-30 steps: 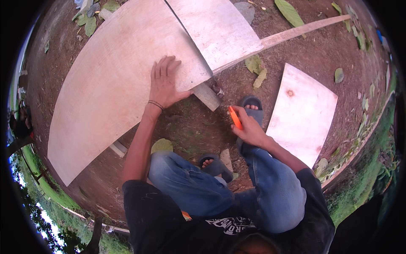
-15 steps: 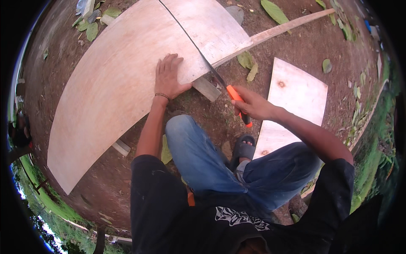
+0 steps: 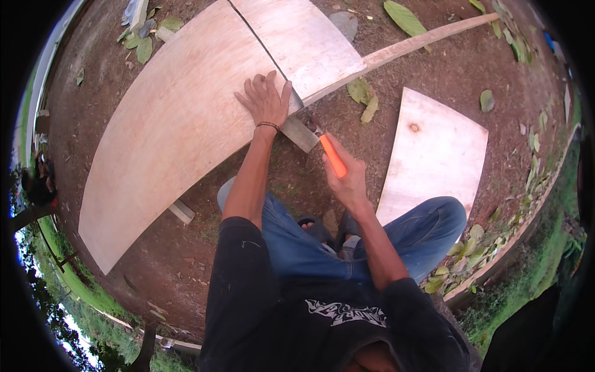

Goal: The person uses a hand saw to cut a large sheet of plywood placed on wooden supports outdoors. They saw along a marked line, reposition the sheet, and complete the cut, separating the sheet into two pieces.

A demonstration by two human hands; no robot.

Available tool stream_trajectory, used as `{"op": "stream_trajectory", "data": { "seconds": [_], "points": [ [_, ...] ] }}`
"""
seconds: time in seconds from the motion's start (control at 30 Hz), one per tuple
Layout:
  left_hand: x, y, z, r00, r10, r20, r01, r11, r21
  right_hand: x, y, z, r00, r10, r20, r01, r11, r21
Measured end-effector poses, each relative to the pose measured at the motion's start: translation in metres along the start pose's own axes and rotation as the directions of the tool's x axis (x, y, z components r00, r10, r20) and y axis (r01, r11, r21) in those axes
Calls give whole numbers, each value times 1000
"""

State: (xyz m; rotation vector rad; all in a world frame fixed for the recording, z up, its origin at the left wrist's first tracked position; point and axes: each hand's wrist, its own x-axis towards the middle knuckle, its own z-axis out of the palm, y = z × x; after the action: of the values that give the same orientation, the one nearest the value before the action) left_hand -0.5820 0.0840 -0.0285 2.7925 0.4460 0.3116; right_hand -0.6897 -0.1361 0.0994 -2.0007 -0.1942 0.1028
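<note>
My right hand (image 3: pixel 351 178) is wrapped round the orange handle of a handsaw (image 3: pixel 333 155). The saw's dark blade, seen almost edge-on, meets the near edge of a large pale plywood sheet (image 3: pixel 180 118). A dark, narrow line runs from the blade across the sheet to its far side; I cannot tell how much of it is blade and how much is cut. Just left of the blade, my left hand (image 3: pixel 266 99) lies flat on the plywood with fingers spread. Under the sheet near the saw, a short wood block (image 3: pixel 300 134) sticks out.
A smaller plywood piece (image 3: pixel 437 149) lies on the dirt to the right. One long wooden strip (image 3: pixel 434 40) extends from beneath the sheet toward the far right. Another block (image 3: pixel 181 211) shows under the near left edge. Large leaves (image 3: pixel 404 18) are scattered on the ground.
My left hand has slid right along the sheet, closer to the blade. My right hand and the saw handle have moved left and slightly down. My legs have shifted.
</note>
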Motion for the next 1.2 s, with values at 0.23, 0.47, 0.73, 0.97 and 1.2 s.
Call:
{"op": "stream_trajectory", "data": {
  "seconds": [0.23, 0.47, 0.73, 0.97, 1.2],
  "points": [
    [-6, 9, 5, 996, -71, -52, 69, 997, -21, -88, -25, -90, 993, 94, 77, -89, 994, -65],
    [-1, 29, -5, 1000, 1, 20, -2, 1000, 31, -33, -9, -63, 972, 179, 152, -176, 984, -35],
    [-14, 27, -7, 998, -44, 52, 43, 998, 36, -50, -18, -63, 966, 191, 176, -173, 979, -110],
    [-23, 25, 1, 998, 19, -66, -15, 998, 60, -58, -21, -38, 994, 52, 92, -39, 990, -138],
    [-15, 17, -4, 999, -10, -53, 12, 1000, 27, -47, -35, -65, 959, 221, 180, -207, 974, -95]
  ]
}}
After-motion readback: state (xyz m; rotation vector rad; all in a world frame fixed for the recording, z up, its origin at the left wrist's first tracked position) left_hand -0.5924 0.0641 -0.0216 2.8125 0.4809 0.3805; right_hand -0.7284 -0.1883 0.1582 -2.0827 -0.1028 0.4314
